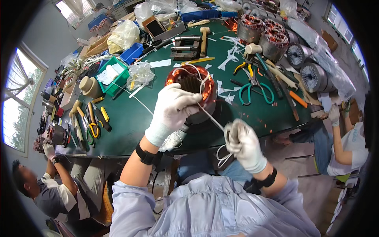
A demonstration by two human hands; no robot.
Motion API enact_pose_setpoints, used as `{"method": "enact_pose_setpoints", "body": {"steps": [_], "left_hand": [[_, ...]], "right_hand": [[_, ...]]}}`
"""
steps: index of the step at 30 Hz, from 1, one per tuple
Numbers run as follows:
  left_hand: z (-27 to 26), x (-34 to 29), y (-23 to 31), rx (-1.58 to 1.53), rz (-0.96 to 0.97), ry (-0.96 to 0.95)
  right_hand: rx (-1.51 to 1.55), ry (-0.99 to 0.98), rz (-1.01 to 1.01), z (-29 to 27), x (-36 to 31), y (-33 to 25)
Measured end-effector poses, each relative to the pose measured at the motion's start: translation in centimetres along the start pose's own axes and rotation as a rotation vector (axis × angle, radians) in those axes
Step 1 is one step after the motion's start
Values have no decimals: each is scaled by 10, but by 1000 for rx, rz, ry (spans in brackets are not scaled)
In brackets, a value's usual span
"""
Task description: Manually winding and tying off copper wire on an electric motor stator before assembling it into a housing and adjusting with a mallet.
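Observation:
A motor stator (208, 109) with a ring of copper windings (174, 76) stands upright at the front of the green table. My left hand (173, 108), in a white glove, reaches over its near side, fingers pinched on a white lacing cord (213, 119) at the winding's near right rim. From there the cord runs taut down to the right. My right hand (244, 145), gloved too and slightly blurred, is closed round the cord just past the table edge. A slack loop of the cord hangs beside that hand. More cord lies over the top of the windings.
Scissors with teal handles (256, 89), pliers (243, 70) and white paper scraps (226, 97) lie to the right. Further stators (272, 45) stand at the back right. A green bin (113, 77) and hand tools (93, 120) are on the left. Co-workers sit on both sides.

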State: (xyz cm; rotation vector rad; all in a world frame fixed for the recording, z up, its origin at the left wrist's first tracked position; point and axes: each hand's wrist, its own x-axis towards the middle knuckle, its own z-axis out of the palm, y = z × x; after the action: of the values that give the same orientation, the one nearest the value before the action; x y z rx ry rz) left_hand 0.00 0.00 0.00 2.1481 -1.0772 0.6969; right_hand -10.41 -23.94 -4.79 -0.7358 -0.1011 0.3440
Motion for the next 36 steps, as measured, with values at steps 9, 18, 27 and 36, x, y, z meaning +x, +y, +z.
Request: {"method": "enact_pose_setpoints", "body": {"steps": [9, 18, 27, 36], "left_hand": [[-13, 6, -7, -45, 29, 61], [-4, 7, 11, -252, -244, 23], [-43, 33, 41, 167, -176, -353], [86, 137, 28, 609, 283, -1411]], "right_hand": [[-131, -29, -100, 42, -6, 15], [-1084, -98, -386, 5, 16, 45], [-602, 288, 55, -36, -112, 6], [-774, 726, 15, -102, -159, -18]]}}
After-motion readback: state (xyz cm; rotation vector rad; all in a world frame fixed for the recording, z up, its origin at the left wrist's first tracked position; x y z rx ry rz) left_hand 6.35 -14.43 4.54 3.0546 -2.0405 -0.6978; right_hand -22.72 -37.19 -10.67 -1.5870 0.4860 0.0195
